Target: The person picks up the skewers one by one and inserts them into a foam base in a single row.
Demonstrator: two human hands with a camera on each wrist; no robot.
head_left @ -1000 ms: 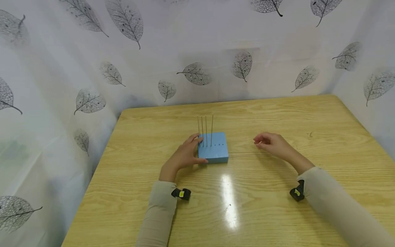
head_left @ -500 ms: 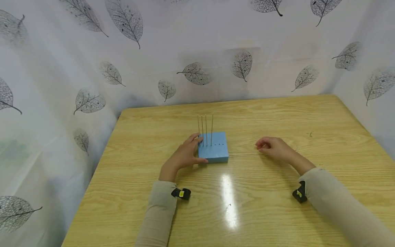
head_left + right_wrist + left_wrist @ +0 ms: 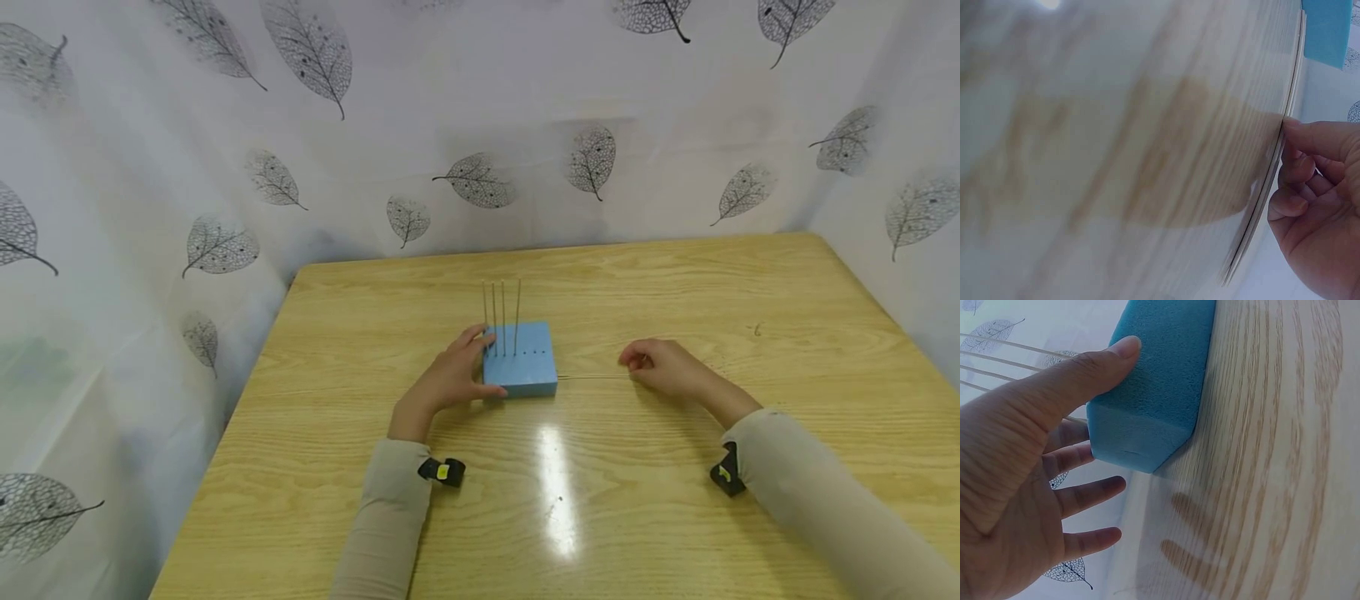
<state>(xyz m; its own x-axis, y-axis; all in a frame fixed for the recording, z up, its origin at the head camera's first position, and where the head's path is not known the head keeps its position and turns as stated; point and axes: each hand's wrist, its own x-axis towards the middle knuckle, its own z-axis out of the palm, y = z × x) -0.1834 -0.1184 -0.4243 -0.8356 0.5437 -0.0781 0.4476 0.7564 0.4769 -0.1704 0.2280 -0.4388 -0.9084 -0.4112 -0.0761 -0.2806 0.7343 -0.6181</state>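
Wooden thin sticks [image 3: 592, 377] look light and brittle; I see my right hand [image 3: 663, 367] pinching them, left hand [image 3: 450, 379] steadying soft foam block [image 3: 521, 360] with straight fingers.

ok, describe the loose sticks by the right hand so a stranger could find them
Start at the blue foam block mid-table. From its near right corner, thin pale sticks lie flat on the wood, running right to the right hand, whose fingertips touch them. Unlike the four upright sticks planted in the block, these lie horizontal.
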